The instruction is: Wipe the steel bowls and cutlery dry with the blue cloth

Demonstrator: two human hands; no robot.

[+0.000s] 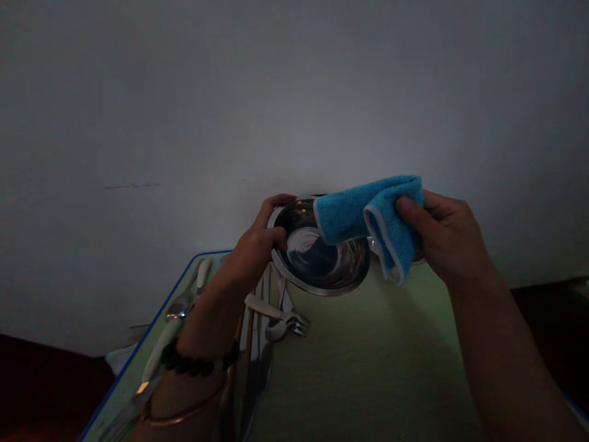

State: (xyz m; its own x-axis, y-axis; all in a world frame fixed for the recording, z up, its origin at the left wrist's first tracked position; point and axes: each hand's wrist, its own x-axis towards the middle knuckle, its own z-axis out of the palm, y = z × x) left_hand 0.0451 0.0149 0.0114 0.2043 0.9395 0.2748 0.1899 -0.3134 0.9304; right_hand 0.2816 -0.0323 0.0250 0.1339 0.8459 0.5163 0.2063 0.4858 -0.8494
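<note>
My left hand (257, 245) grips the left rim of a shiny steel bowl (317, 261), holding it tilted above the table with its inside facing me. My right hand (448, 242) is closed on a folded blue cloth (368, 215), whose upper fold lies over the bowl's top right rim. A dark bead bracelet (197, 363) sits on my left wrist.
A pale green table (368, 368) with a blue edge stands against a plain grey wall (294, 92). Several forks, spoons and white-handled utensils (276, 319) lie on its left side under my left arm. A copper-coloured round vessel (184, 411) stands at the bottom left.
</note>
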